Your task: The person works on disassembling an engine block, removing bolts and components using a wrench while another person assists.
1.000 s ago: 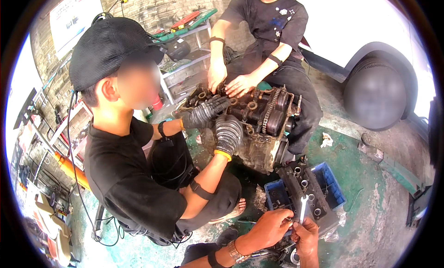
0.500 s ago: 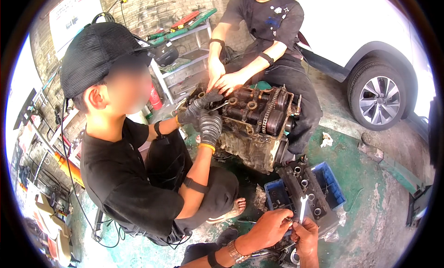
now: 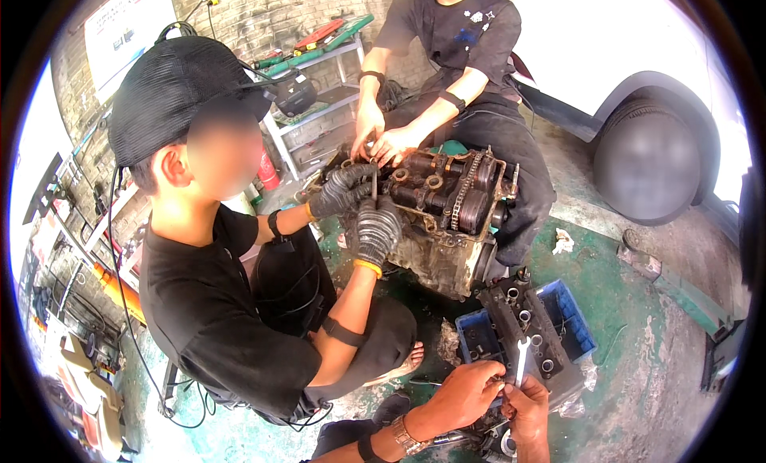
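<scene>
At the lower right, my right hand grips an open-end wrench, its jaw pointing up. Close beside it, my left hand has thumb and fingers pinched together; whatever sits between them is too small to make out. Just beyond both hands lies a dark valve cover with a row of round holes, resting across blue crates. Farther off stands a greasy engine with exposed camshafts and a timing chain. Below my hands are dark metal parts, partly hidden.
A co-worker in a black cap crouches at left, gloved hands holding a tool at the engine. Another person sits behind it, both hands on its top. A white car, a lift arm and a metal cart stand around.
The gloved co-worker's hands have shifted slightly right, and their tool now stands more upright. My own hands and the wrench have stayed in place.
</scene>
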`<state>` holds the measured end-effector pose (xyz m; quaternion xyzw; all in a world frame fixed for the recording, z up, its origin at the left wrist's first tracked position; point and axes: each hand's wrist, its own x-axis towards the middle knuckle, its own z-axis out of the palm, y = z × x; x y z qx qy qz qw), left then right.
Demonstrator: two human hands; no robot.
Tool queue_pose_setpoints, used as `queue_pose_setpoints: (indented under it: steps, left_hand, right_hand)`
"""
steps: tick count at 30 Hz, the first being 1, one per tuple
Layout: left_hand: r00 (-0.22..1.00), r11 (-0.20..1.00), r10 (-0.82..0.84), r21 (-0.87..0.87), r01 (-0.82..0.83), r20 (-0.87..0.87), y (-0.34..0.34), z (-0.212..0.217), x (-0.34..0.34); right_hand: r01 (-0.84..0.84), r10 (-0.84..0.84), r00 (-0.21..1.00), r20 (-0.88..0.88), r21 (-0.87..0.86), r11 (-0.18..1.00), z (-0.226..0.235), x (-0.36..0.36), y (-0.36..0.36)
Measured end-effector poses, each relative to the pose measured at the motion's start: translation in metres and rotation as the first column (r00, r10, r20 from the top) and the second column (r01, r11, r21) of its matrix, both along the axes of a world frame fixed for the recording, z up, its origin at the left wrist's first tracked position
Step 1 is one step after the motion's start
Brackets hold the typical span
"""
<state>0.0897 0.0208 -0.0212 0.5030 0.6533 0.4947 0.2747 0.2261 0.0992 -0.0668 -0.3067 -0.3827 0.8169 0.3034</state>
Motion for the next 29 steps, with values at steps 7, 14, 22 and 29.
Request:
queue_pose_setpoints:
  steps: [7,14,22,29]
  left_hand:
    - [1.0,1.0,0.0,-0.001,0.0,-0.005,0.0001,0.0021,-0.0002]
    - [1.0,1.0,0.004,0.019,-0.003,-0.017,-0.0002,0.0026,0.0]
    - [1.0,1.0,-0.01,0.007,0.01,-0.022,-0.0002,0.0013,-0.0003]
    - [0.997,1.0,-0.004,0.027,0.006,-0.079,-0.0001,-0.0006,-0.002]
  right_hand:
    - [0.012,-0.012,0.999,0.035,-0.002,1.0,0.0032,-0.001,-0.0005]
    - [0.007,-0.007,1.0,0.022,0.002,1.0,0.0032,-0.0006,-0.0009]
    - [-0.002,0.001,1.0,0.029,0.01,1.0,0.0007,-0.0001,-0.0007]
    - [-0.003,0.003,1.0,0.005,0.007,1.0,0.0004,-0.0012,-0.0012]
